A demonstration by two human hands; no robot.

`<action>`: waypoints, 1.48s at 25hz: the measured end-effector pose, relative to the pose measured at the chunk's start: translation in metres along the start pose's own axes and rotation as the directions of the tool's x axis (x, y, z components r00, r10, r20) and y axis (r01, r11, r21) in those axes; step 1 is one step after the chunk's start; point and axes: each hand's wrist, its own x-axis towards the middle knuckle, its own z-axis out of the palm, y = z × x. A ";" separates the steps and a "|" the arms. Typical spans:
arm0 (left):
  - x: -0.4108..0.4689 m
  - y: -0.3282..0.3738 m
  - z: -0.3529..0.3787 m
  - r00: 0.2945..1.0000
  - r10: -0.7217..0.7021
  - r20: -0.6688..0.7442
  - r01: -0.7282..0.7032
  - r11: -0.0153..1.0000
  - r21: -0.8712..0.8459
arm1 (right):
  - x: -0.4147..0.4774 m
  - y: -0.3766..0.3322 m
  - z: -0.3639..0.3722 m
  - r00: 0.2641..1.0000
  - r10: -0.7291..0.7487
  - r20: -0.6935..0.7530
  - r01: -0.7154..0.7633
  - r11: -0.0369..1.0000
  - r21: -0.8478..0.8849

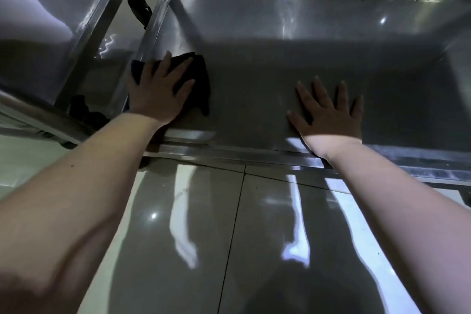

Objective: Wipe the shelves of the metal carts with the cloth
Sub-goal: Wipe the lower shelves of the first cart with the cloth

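Glossy steel shelf (280, 58): left hand (159, 92) pressing black cloth (201, 76) flat-fingered; right hand (328, 115) splayed on metal.

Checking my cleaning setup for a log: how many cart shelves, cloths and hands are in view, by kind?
Metal cart shelves: 2, the near shelf and the shelf at the left
Cloths: 1, the dark cloth
Hands: 2, the left hand on the cloth, the right hand flat on the near shelf
Total: 5
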 end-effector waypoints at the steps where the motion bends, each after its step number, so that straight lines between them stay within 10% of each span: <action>1: -0.006 0.005 -0.002 0.999 -0.051 -0.003 0.052 0.999 0.003 | 0.000 -0.001 0.000 1.000 -0.001 0.005 0.001 1.000 -0.007; 8: -0.074 0.117 0.002 0.935 0.351 0.042 -0.349 0.935 -0.060 | -0.001 0.004 -0.004 0.999 -0.017 0.027 0.017 1.000 0.009; 14: -0.056 0.003 -0.009 0.991 -0.047 0.129 0.048 0.999 -0.007 | 0.000 -0.002 0.000 1.000 -0.001 0.016 0.001 1.000 0.001; 21: -0.097 0.122 -0.001 0.940 0.325 0.105 -0.313 0.943 -0.114 | -0.001 0.005 -0.003 0.999 -0.006 0.035 0.006 1.000 0.011; 27: -0.081 -0.005 -0.008 0.988 0.056 0.146 -0.045 0.996 -0.078 | -0.005 0.004 -0.008 0.998 0.016 0.058 -0.020 0.998 0.055; 37: -0.081 -0.006 0.013 0.998 0.061 -0.012 -0.062 0.996 -0.059 | 0.015 -0.117 -0.005 0.970 -0.242 -0.027 0.243 0.969 0.045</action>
